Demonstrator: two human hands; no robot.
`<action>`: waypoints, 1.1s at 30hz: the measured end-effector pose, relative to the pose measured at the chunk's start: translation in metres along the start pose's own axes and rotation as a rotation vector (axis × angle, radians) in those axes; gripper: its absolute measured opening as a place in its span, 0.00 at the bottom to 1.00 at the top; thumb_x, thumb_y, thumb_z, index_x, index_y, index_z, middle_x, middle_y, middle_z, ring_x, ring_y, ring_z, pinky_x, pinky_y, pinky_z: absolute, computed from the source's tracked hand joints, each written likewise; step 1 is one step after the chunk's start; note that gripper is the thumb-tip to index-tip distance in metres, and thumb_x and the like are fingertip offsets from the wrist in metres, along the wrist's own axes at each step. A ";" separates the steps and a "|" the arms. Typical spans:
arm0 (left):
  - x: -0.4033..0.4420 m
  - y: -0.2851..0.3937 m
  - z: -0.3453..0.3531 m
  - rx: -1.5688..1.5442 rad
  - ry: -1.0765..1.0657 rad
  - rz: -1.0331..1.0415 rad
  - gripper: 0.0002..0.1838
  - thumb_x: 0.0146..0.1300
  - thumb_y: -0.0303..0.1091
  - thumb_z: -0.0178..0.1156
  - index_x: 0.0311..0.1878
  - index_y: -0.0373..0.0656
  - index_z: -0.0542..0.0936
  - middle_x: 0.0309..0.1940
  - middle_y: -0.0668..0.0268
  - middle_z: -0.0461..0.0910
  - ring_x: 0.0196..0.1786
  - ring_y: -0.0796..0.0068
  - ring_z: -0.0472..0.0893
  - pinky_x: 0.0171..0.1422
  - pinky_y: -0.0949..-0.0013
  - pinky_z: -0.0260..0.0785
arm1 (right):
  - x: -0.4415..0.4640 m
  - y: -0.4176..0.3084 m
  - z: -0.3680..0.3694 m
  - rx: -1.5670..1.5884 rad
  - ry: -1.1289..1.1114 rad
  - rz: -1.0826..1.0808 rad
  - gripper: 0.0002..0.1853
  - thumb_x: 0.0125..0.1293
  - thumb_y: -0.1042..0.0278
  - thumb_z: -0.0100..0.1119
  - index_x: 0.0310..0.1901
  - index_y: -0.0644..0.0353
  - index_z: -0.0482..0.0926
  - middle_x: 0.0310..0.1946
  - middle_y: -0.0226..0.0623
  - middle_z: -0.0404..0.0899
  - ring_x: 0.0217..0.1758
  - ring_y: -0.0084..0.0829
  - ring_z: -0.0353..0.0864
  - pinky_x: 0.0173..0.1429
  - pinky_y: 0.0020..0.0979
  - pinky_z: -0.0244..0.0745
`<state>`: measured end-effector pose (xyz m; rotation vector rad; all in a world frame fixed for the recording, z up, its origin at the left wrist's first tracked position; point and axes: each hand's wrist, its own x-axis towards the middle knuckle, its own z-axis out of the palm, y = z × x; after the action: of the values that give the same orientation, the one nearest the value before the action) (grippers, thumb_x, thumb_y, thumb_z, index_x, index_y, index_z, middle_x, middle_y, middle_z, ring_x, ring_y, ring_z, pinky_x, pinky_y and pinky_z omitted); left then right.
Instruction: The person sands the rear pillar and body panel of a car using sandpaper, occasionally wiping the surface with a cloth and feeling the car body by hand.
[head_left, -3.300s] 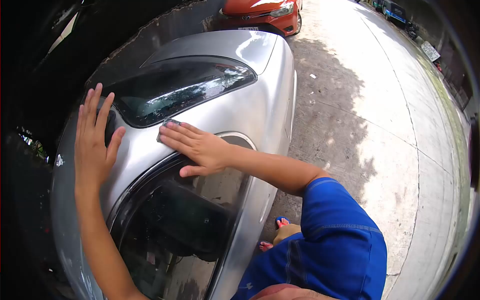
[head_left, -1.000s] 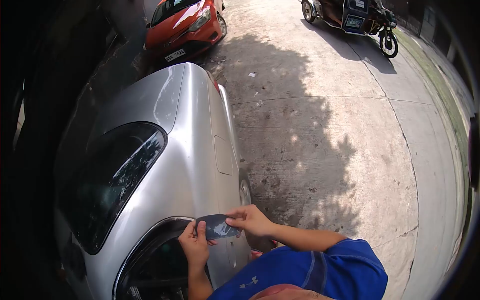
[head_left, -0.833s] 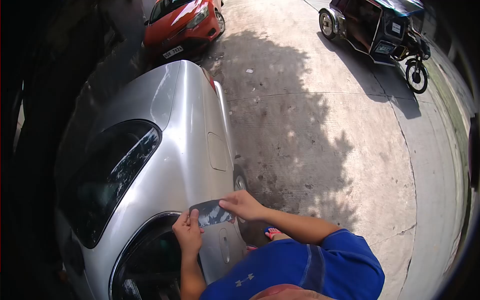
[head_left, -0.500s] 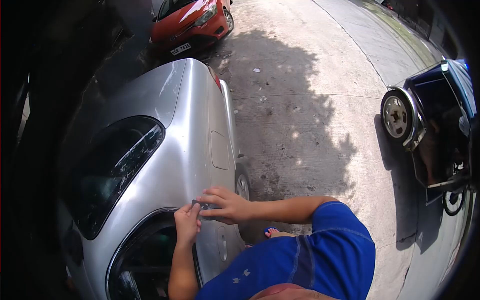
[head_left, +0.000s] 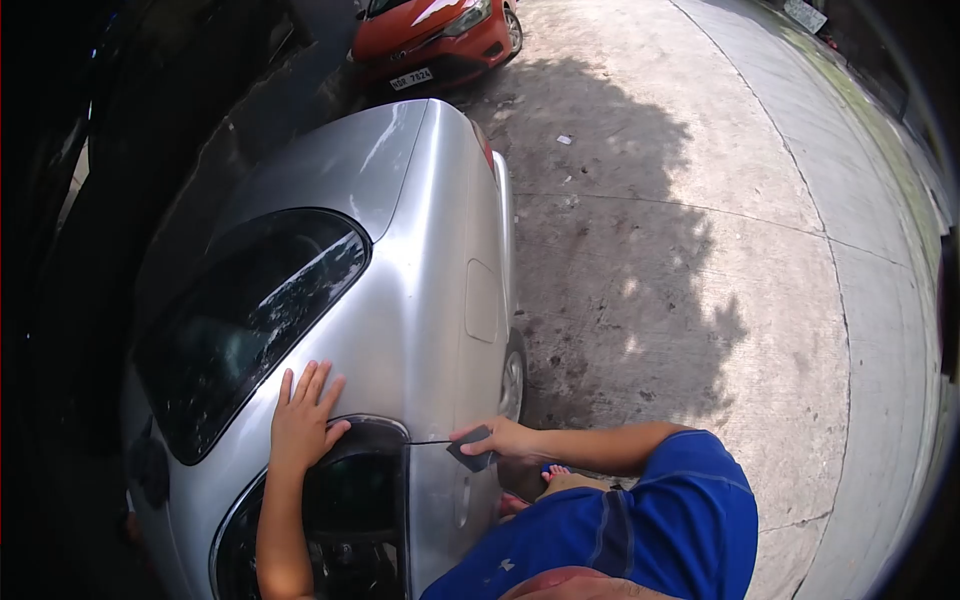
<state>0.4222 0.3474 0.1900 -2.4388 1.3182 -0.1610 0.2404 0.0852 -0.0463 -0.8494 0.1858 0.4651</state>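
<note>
My left hand [head_left: 303, 422] lies with fingers spread on the silver car [head_left: 350, 345], on the body strip between the rear window [head_left: 265, 310] and the side window [head_left: 350, 500]. Between the thumb and fingers of my right hand [head_left: 498, 440] is a small dark grey sheet [head_left: 472, 450], folded smaller than before. That hand is over the car's side, beside the rear corner of the side window. The silver paint looks dull and brushed around my left hand.
An orange car [head_left: 430, 40] stands beyond the silver car's trunk. The concrete road [head_left: 650, 300], partly in tree shade, runs along the right. Near the car's rear wheel [head_left: 514, 375] is a sandaled foot [head_left: 555, 470]. Dark surroundings lie at the left.
The dark sheet was stretched between both hands and has been folded. My left hand has let go of it and moved onto the car. The passing tricycle has left the view.
</note>
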 end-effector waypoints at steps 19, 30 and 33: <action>-0.191 -0.074 -0.065 0.372 0.068 -0.624 0.43 0.74 0.64 0.60 0.87 0.60 0.64 0.90 0.62 0.54 0.91 0.56 0.50 0.93 0.42 0.38 | 0.139 -0.137 0.073 -0.760 0.292 -1.218 0.25 0.85 0.72 0.49 0.80 0.60 0.67 0.79 0.49 0.70 0.78 0.49 0.74 0.80 0.47 0.71; -0.284 -0.141 -0.033 0.143 0.632 -1.036 0.35 0.64 0.64 0.74 0.60 0.44 0.85 0.83 0.47 0.66 0.82 0.41 0.66 0.83 0.47 0.63 | 0.154 -0.059 0.243 -1.573 -0.011 -1.258 0.36 0.83 0.57 0.50 0.87 0.60 0.57 0.90 0.40 0.53 0.94 0.47 0.45 0.90 0.62 0.23; -0.293 -0.154 -0.024 0.058 0.723 -1.023 0.42 0.58 0.77 0.70 0.47 0.39 0.87 0.82 0.52 0.68 0.84 0.39 0.62 0.85 0.32 0.54 | 0.170 -0.059 0.238 -1.562 0.007 -1.352 0.33 0.87 0.55 0.39 0.88 0.57 0.56 0.90 0.39 0.52 0.94 0.47 0.43 0.90 0.60 0.22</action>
<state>0.3736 0.6601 0.2896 -2.8505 0.0773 -1.3890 0.4121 0.2868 0.0908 -2.1944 -0.8602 -0.8550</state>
